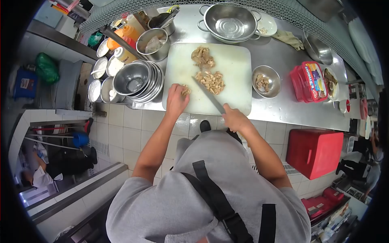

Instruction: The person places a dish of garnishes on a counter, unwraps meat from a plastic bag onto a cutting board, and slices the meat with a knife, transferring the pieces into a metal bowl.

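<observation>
My right hand [235, 117] is closed round the handle of a kitchen knife [210, 96], whose blade slants up and left over the white cutting board [235, 60]. The blade tip lies beside a pile of chopped cooked meat [211, 82]. Farther up the board is a second pile of larger meat pieces [202, 56]. At the board's left edge my left hand [177, 100] has its fingers closed on a small piece of meat [185, 90]. To the right of the board stands a steel bowl [277, 79] with some chopped meat inside.
Stacked steel bowls [131, 79] stand left of the board, near sauce bottles [130, 32] and containers. A large colander [231, 22] sits behind it. To the right are a red tub [310, 83] and, on the floor, a red bin [314, 154]. Other people are at both sides.
</observation>
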### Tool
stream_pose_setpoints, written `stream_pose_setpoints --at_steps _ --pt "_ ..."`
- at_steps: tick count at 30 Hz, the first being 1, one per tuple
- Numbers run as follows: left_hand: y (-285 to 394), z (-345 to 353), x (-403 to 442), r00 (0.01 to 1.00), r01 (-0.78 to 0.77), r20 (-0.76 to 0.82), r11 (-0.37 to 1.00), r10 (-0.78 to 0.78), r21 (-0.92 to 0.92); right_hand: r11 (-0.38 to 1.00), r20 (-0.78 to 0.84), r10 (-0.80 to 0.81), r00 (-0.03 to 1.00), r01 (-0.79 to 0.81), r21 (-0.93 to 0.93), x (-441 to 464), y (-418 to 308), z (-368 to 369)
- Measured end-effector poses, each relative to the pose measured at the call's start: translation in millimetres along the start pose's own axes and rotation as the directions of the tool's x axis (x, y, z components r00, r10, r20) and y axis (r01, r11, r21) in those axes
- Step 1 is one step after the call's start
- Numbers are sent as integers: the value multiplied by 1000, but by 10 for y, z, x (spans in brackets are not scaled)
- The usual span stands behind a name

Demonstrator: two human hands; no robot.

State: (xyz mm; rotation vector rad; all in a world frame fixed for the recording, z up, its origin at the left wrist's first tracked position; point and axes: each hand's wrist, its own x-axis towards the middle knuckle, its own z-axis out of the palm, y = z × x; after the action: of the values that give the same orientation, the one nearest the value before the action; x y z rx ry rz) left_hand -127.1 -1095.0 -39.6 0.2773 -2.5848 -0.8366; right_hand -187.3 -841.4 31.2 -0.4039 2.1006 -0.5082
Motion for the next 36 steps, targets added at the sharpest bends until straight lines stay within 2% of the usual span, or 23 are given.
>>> stream_pose_setpoints --at_steps 1,3,5,7,9,16,20,22,24,28,32,34,36 --pt "-38 26 11 1000 6 -3 1000 -6 -1 997 -62 -30 998 26 -72 53 80 56" --pt "-17 22 40 970 -130 188 981 156 -141 989 -108 -76 991 62 -131 -80 40 21" --pt "3 -24 68 957 -153 222 974 188 -167 978 -155 -126 980 96 -185 -147 32 42" --pt "46 -32 60 937 -175 265 964 225 -200 935 -237 -213 948 127 -332 -195 65 109" --pt "85 -11 44 970 -150 162 972 180 -181 936 -212 -194 958 116 -333 -256 -11 122" --pt "37 103 21 972 -138 165 975 168 -175 931 -150 -105 983 44 -361 -292 -213 73" --pt "38 115 -52 968 -119 192 969 162 -215 942 -180 -220 959 160 -295 122 15 290" --pt "2 104 1 969 -132 177 965 174 -226 945 -148 -178 973 127 -301 197 -32 223" --pt "92 15 -10 978 -171 80 962 191 -211 943 -120 -152 981 107 -316 118 -101 110" --pt "71 29 -49 986 -139 60 972 153 -188 921 -80 -100 992 62 -384 -196 -339 -149" --pt "31 84 -55 980 -152 97 970 173 -191 904 -30 -71 997 52 -423 -136 -266 -63" --pt "0 72 -42 981 -151 93 970 171 -189 944 -56 -180 982 157 -290 152 -73 167" --pt "8 51 -19 986 -141 63 976 153 -166 940 -100 -201 974 162 -301 233 -156 256"
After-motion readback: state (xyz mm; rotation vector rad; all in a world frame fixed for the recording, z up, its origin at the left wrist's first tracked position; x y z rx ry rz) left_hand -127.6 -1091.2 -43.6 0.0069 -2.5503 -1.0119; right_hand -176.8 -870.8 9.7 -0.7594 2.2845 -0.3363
